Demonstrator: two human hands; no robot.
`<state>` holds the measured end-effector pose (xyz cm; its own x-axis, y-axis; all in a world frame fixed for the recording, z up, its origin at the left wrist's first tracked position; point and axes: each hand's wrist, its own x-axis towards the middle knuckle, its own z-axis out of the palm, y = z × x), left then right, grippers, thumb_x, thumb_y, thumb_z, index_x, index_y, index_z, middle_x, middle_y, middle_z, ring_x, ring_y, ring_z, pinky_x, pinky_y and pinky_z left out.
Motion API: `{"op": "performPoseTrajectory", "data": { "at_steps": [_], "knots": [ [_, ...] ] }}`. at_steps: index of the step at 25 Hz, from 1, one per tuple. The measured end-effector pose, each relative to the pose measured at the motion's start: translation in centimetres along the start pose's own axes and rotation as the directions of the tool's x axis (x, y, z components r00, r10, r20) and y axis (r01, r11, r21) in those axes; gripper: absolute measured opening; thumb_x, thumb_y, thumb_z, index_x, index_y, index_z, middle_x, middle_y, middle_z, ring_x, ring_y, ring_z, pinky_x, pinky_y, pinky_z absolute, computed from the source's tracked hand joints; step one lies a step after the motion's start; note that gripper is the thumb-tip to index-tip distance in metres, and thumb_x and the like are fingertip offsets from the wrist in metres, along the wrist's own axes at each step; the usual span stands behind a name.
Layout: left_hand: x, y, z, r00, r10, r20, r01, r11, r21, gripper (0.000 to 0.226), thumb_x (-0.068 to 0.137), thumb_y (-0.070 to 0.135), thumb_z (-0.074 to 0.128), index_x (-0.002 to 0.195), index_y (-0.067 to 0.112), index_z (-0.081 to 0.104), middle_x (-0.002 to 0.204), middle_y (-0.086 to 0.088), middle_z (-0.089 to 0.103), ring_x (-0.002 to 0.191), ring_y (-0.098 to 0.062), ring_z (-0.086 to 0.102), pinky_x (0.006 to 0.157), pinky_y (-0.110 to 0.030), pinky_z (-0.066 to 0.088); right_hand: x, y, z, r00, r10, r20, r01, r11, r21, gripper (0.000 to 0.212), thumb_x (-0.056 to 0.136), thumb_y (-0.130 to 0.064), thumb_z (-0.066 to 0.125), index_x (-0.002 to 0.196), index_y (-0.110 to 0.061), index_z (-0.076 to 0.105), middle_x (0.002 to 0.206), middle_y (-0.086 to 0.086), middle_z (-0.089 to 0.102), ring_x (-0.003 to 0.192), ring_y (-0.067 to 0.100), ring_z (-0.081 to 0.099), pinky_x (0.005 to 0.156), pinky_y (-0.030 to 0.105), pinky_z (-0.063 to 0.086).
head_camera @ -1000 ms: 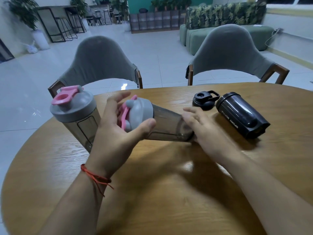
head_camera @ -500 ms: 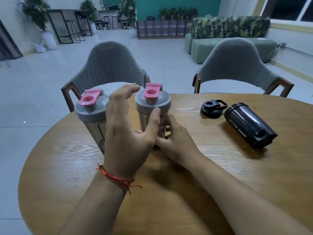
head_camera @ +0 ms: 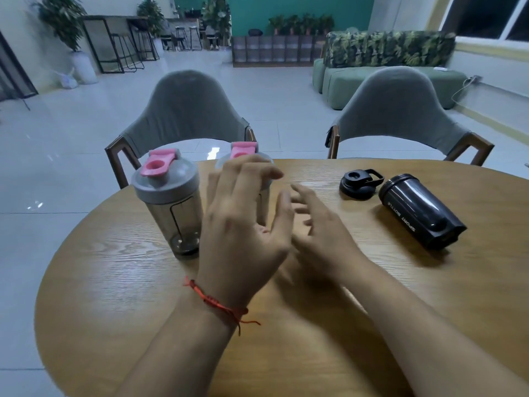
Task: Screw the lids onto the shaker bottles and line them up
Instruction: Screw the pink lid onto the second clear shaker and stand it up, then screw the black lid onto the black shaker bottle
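At the left of the round wooden desk (head_camera: 114, 282), a capped shaker bottle (head_camera: 171, 207) with grey lid and pink flip cap stands upright. Just beside it, a second capped bottle (head_camera: 243, 151) stands, largely hidden by the left hand (head_camera: 243, 224), whose fingers are spread and hold nothing. The right hand (head_camera: 323, 233) hovers near, fingers loosely apart, blurred, apparently empty. Further right, a loose black lid (head_camera: 359, 183) lies flat on the desk. Beside it, a black bottle (head_camera: 420, 213) lies on its side, uncapped.
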<state>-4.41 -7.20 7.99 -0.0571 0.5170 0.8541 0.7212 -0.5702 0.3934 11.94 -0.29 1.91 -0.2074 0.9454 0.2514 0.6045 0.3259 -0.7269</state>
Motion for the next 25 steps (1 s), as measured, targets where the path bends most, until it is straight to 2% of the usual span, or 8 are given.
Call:
{"op": "performPoseTrajectory", "data": {
  "at_steps": [3, 5, 9, 14, 17, 19, 22, 25],
  "knots": [
    [-0.8, 1.8, 2.0, 0.984, 0.033, 0.178, -0.026, 0.999, -0.044, 0.023, 0.094, 0.011, 0.077, 0.116, 0.006, 0.074, 0.121, -0.010, 0.071, 0.117, -0.027, 0.064, 0.106, -0.032, 0.048, -1.9, 2.5, -5.0, 0.979, -0.060, -0.197, 0.000, 0.957, -0.291, 0.062, 0.101, -0.030, 0.071, 0.159, -0.030, 0.050, 0.150, 0.000, 0.065, 0.141, 0.024, 0.057, 0.114, 0.043, 0.044],
    [-1.3, 2.4, 3.6, 0.958, 0.001, 0.288, 0.011, 0.999, -0.040, 0.026, 0.095, 0.017, 0.076, 0.119, 0.010, 0.072, 0.122, -0.005, 0.069, 0.116, -0.023, 0.062, 0.102, -0.031, 0.051, -3.0, 4.9, -8.5, 0.937, -0.076, -0.340, -0.103, 0.871, -0.480, 0.054, 0.101, -0.030, 0.066, 0.154, -0.023, 0.057, 0.152, 0.008, 0.065, 0.145, 0.033, 0.054, 0.118, 0.050, 0.039],
    [-2.2, 2.3, 6.7, 0.874, -0.124, 0.470, 0.137, 0.991, 0.007, 0.034, 0.099, 0.030, 0.072, 0.130, 0.019, 0.068, 0.129, 0.004, 0.066, 0.118, -0.017, 0.060, 0.094, -0.041, 0.060, -4.5, 8.6, -12.5, 0.873, 0.239, -0.426, -0.458, 0.701, -0.547, 0.067, 0.106, -0.054, 0.044, 0.167, -0.026, 0.040, 0.172, 0.012, 0.045, 0.161, 0.039, 0.032, 0.129, 0.068, 0.017],
    [-3.3, 0.9, 9.0, 0.774, -0.284, 0.566, 0.284, 0.955, 0.090, 0.038, 0.105, 0.039, 0.067, 0.139, 0.023, 0.062, 0.134, 0.007, 0.063, 0.130, -0.016, 0.059, 0.110, -0.046, 0.054, -5.1, 7.3, -13.8, 0.842, 0.093, -0.531, -0.267, 0.927, -0.263, 0.052, 0.109, -0.029, 0.053, 0.161, -0.033, 0.051, 0.152, 0.002, 0.065, 0.142, 0.034, 0.053, 0.127, 0.061, 0.029],
    [-3.8, 1.1, 9.6, 0.711, -0.363, 0.603, 0.419, 0.907, 0.052, 0.051, 0.103, 0.055, 0.061, 0.149, 0.035, 0.053, 0.138, 0.011, 0.057, 0.128, -0.016, 0.061, 0.110, -0.048, 0.054, -3.6, 8.4, -14.3, 0.884, 0.170, -0.435, -0.240, 0.964, -0.112, 0.047, 0.109, -0.022, 0.055, 0.155, -0.032, 0.060, 0.154, -0.001, 0.065, 0.145, 0.029, 0.054, 0.122, 0.048, 0.040],
    [-4.0, 1.1, 9.6, 0.717, -0.373, 0.589, 0.431, 0.901, 0.047, 0.062, 0.097, 0.068, 0.054, 0.153, 0.043, 0.049, 0.147, 0.011, 0.050, 0.135, -0.016, 0.056, 0.118, -0.044, 0.048, -1.8, 9.5, -14.1, 0.916, 0.214, -0.338, -0.238, 0.971, -0.029, 0.045, 0.109, -0.015, 0.056, 0.152, -0.029, 0.064, 0.154, -0.002, 0.066, 0.143, 0.025, 0.057, 0.117, 0.036, 0.041],
    [-4.0, 1.3, 9.5, 0.718, -0.382, 0.583, 0.392, 0.913, 0.115, 0.068, 0.091, 0.079, 0.046, 0.153, 0.053, 0.050, 0.163, 0.009, 0.038, 0.149, -0.018, 0.042, 0.122, -0.030, 0.031, 1.5, 11.4, -13.2, 0.964, 0.203, -0.174, -0.235, 0.953, -0.190, 0.053, 0.111, -0.016, 0.050, 0.162, -0.031, 0.053, 0.171, -0.003, 0.050, 0.158, 0.025, 0.042, 0.125, 0.034, 0.030],
    [-4.2, 1.7, 9.3, 0.663, -0.380, 0.645, 0.378, 0.914, 0.151, 0.075, 0.087, 0.083, 0.049, 0.157, 0.055, 0.047, 0.175, 0.012, 0.025, 0.156, -0.014, 0.032, 0.119, -0.024, 0.021, 3.8, 12.5, -11.1, 0.982, 0.186, 0.007, -0.165, 0.887, -0.432, 0.062, 0.113, -0.029, 0.041, 0.172, -0.042, 0.030, 0.183, -0.017, 0.021, 0.170, 0.019, 0.014, 0.135, 0.051, 0.014]
  ]
}}
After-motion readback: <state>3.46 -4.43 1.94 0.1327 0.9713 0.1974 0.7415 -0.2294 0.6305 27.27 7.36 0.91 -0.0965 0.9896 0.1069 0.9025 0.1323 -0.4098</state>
